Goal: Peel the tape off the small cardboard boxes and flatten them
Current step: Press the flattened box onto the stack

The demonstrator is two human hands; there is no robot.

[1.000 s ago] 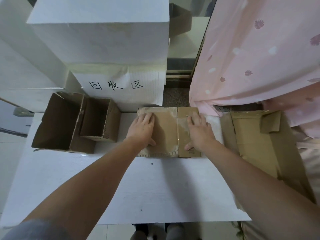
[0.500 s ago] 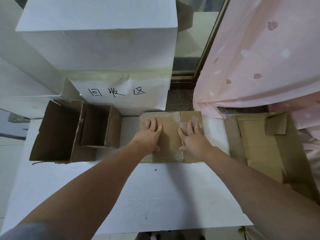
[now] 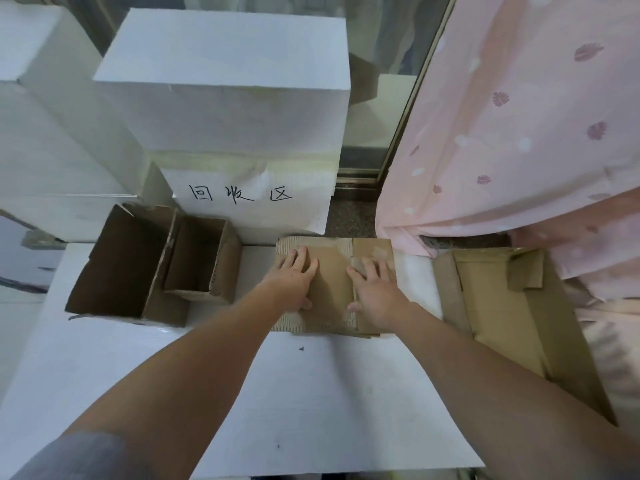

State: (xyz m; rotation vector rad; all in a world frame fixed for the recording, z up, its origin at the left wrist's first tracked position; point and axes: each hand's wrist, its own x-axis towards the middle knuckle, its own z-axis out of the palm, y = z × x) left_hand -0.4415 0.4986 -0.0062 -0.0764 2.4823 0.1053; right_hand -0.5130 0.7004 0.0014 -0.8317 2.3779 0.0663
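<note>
Both hands have slid inward since a second ago and now sit close together on the flattened cardboard box (image 3: 332, 285), which lies at the far middle of the white desk (image 3: 311, 393). Left hand (image 3: 294, 278) is spread flat, fingers straight, palm pressing the left half of the board; right hand (image 3: 375, 292) is likewise flat with fingers fanned, pressing the right half just beside a strip of pale tape (image 3: 377, 251) on the far right corner. Off to the left, an open brown box (image 3: 117, 268) stands with a smaller open box (image 3: 202, 261) touching its right side. Over on the right, a large flattened carton (image 3: 502, 313) hangs past the desk edge. Behind, a white box with handwritten characters (image 3: 249, 199) sits under a bigger white box (image 3: 225, 81), and a pink patterned curtain (image 3: 519, 116) drapes at far right.
</note>
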